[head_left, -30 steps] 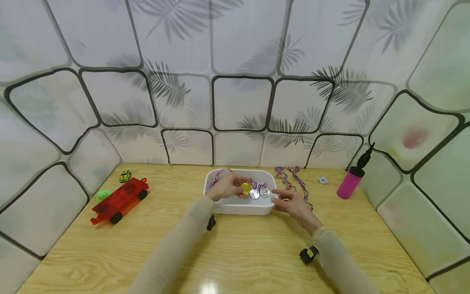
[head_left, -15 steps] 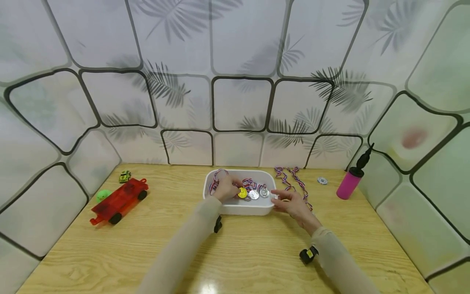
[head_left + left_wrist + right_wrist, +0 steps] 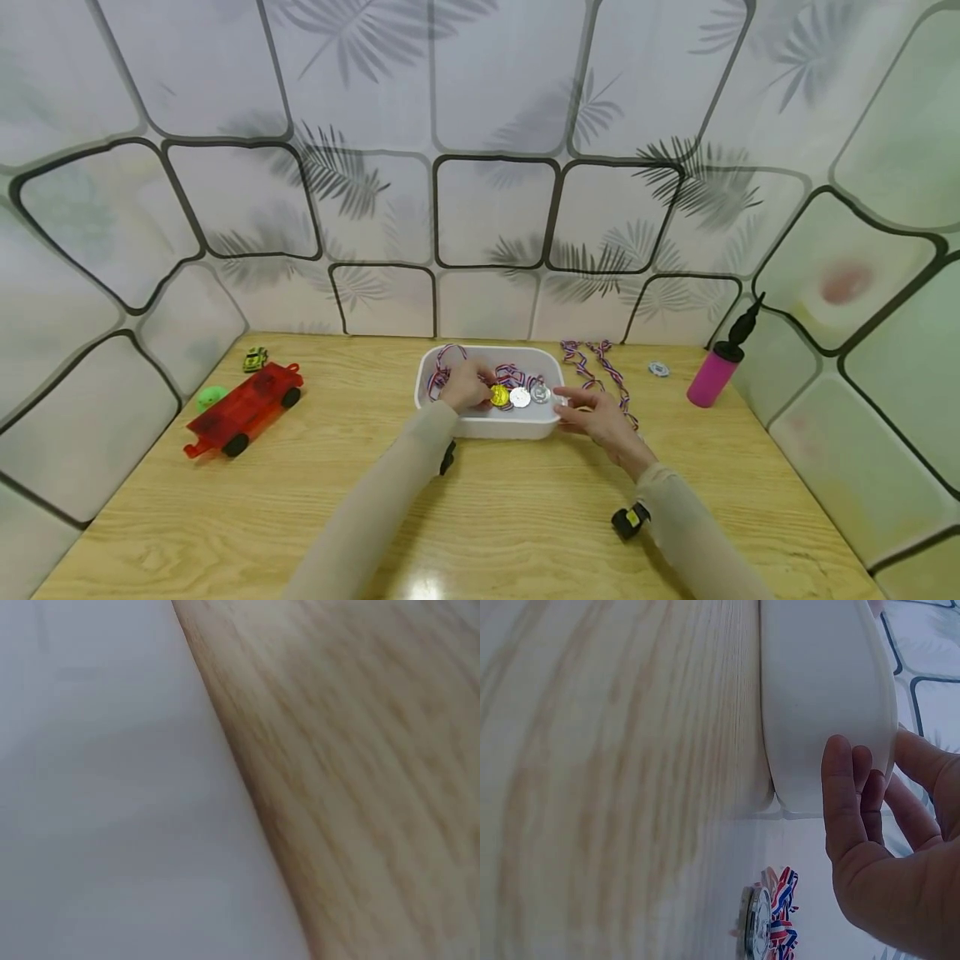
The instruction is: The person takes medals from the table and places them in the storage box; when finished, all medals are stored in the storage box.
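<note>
1. The white tray (image 3: 502, 428) is found upright on the wooden table (image 3: 480, 517), with its long side turned toward the person.
2. The left hand (image 3: 465, 385) is noted inside the tray, reached over its front edge. Its fingers are bent downward beside the gold medal (image 3: 499, 395); whether anything is pinched cannot be told, as the fingertips are hidden (only tray wall and table are shown by the left wrist view).
3. The right hand (image 3: 603, 421) is clamped on the tray's right end, the rim being held between digits laid on both sides of the wall.
4. In the tray, the gold medal is seen at the left of a row, followed by one silver medal (image 3: 520, 397) and a second silver medal (image 3: 540, 393). Striped ribbon (image 3: 512, 373) is bunched behind them.
5. To the right of the tray, twisted ribbons (image 3: 617, 377) are laid on the table; a white-and-grey disc (image 3: 658, 368) and a pink pump (image 3: 708, 381) are recorded farther right.
6. At the left, a red toy wagon (image 3: 243, 410), a green toy (image 3: 212, 397) and a small yellow car (image 3: 255, 359) are observed close together.
</note>
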Action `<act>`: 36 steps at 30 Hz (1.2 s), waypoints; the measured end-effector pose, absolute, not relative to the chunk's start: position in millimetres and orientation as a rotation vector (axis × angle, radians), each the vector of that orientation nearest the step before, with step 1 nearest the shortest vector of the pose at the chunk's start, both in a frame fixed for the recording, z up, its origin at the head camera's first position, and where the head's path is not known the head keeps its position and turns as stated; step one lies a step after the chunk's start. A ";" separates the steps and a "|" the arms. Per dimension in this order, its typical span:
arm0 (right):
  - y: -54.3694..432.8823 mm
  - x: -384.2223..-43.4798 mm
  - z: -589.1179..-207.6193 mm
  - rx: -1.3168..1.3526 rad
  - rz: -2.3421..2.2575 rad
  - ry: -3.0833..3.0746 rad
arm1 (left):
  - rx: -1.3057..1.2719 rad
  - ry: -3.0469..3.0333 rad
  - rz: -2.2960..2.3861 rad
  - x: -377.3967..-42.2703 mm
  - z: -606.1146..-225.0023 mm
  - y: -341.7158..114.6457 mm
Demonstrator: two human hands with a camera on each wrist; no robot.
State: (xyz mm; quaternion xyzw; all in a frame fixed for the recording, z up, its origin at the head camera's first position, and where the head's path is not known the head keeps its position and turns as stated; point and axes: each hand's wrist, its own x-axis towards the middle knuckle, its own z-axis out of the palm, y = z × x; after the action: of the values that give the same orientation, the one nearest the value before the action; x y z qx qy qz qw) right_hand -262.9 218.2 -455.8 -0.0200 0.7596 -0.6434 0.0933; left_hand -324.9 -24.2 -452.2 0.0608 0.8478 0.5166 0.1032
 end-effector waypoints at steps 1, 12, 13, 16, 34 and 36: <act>218.3 -262.7 -455.8 -0.063 -1.907 2.255 | 0.179 2.509 1.513 -324.3 -451.5 -24.1; 218.1 -262.7 -456.3 -0.047 -1.898 2.262 | 0.313 2.566 1.551 -324.5 -441.6 -38.6; 218.1 -262.6 -456.2 -0.046 -1.900 2.260 | 0.324 2.570 1.562 -324.6 -440.4 -40.7; 218.4 -262.4 -456.0 -0.051 -1.898 2.259 | 0.324 2.554 1.579 -323.8 -435.4 -47.2; 222.6 -262.7 -456.9 -0.120 -1.891 2.253 | 0.392 2.507 1.602 -309.3 -419.1 -86.0; 226.0 -261.9 -457.9 -0.150 -1.879 2.257 | 0.417 2.488 1.644 -306.6 -418.7 -90.6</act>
State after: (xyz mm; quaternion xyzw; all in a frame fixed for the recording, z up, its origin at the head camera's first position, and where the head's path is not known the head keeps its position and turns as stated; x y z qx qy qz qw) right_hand -261.9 226.0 -457.9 -0.0509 0.7636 -0.6358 0.1003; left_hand -306.6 -90.6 -418.7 0.1383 0.8245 0.5448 0.0654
